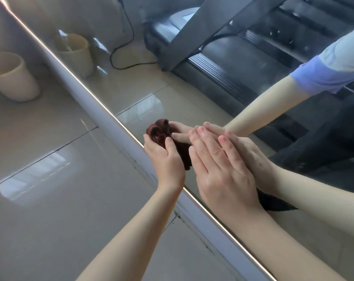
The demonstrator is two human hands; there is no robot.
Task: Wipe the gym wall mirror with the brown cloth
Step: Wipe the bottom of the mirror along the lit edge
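My left hand (164, 159) grips the bunched brown cloth (181, 154) against the mirror (172, 88) near its bottom edge; my right hand (218, 171) lies flat on the glass, fingers straight. Glossy beige floor (50, 179) at seven o'clock (cream bin (12, 76) at ten), treadmill (222, 57) reflected at one.

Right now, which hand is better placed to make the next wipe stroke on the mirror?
Right, likely. The right hand lies flat, pressing the brown cloth against the mirror; the left hand only grips its bunched end at the edge.
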